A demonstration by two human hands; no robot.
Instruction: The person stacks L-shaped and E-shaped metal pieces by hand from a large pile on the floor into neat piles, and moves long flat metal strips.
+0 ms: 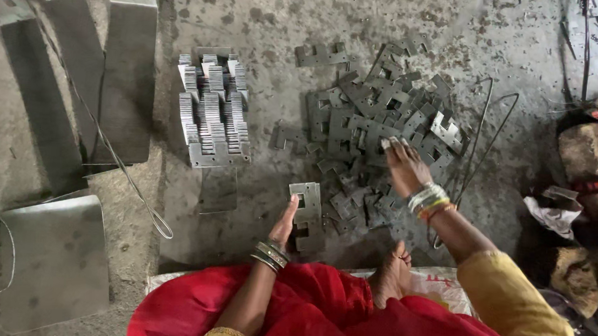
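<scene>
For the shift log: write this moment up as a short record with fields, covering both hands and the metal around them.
setting: rough concrete floor, seen from above
left hand: fingers on a small upright stack of stamped metal plates
right hand: reaching into the loose heap of stamped plates, palm down
sorted stock: ordered bundle of stacked plates, left of the heap
sheet metal: flat sheets at far left
wire: bent wire loop across the sheets

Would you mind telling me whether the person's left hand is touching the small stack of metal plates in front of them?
Touching. The head view shows the left hand resting its fingers against the left edge of the small plate stack, no gap visible.
</scene>
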